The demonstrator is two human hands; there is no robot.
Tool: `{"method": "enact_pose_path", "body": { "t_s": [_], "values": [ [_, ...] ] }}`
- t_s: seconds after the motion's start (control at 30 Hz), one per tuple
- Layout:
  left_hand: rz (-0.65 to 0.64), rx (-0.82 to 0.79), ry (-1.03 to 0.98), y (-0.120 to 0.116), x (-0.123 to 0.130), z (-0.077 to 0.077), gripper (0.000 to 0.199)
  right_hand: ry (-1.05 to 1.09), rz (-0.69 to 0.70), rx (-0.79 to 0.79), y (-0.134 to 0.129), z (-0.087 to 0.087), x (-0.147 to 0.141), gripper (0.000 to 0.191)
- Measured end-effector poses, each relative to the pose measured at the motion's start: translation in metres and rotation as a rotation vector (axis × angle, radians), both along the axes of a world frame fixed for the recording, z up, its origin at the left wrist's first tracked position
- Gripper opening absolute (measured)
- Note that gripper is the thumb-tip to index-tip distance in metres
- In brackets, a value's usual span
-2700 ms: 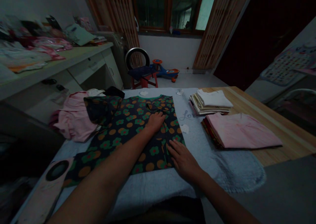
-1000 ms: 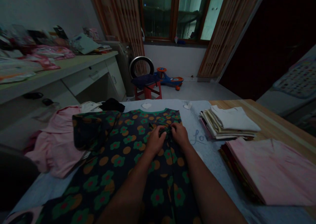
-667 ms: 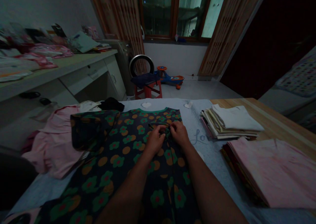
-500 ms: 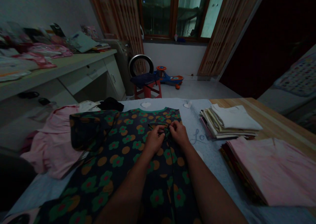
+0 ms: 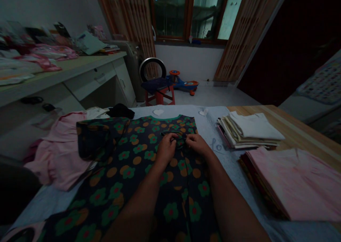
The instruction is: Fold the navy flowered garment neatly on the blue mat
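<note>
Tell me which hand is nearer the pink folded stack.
Right. The right hand lies on the floral garment, between the left hand and the pink folded stack. The left hand is farther from the stack, on the other side of the right hand.

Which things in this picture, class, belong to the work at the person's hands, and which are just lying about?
At the hands: the left hand and right hand, both on the dark flowered garment, which is spread on a pale blue cloth.

Lying about: a folded white stack, a folded pink stack, a crumpled pink garment, a ride-on toy.
</note>
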State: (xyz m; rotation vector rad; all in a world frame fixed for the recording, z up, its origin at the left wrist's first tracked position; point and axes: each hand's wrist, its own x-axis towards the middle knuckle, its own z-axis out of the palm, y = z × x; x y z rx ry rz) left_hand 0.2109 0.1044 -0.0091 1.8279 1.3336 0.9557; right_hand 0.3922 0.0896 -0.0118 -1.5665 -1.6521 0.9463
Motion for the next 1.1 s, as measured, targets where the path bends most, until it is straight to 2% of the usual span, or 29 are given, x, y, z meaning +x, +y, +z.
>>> {"method": "enact_pose_path", "body": {
  "t_s": [0.23,0.43,0.6,0.67,0.83,1.0,1.1],
  "values": [
    [0.086,-0.12,0.03,0.002,-0.002,-0.001,0.016,-0.094,0.221,-0.023,0.0,0.003,0.009,0.012],
    [0.01,-0.075,-0.125,-0.001,0.0,0.005,0.017,-0.247,0.249,-0.046,-0.002,0.008,0.002,0.037],
    [-0.066,-0.13,-0.412,0.0,0.007,0.001,0.027,-0.297,0.218,-0.017,0.001,0.009,0.001,0.012],
    [-0.084,-0.116,-0.434,0.0,0.008,0.0,0.033,-0.235,0.211,-0.02,0.002,0.009,0.002,0.01],
    [0.048,0.015,-0.125,-0.003,0.005,0.005,0.017,-0.042,0.114,-0.084,0.001,0.008,0.005,0.013],
    [-0.088,-0.086,0.08,-0.011,0.009,0.006,0.004,-0.019,0.033,-0.095,0.003,0.006,0.006,0.007],
    [-0.123,-0.076,0.15,-0.017,0.013,0.004,0.01,0.014,0.041,-0.122,0.003,0.008,0.006,0.008]
  ]
}}
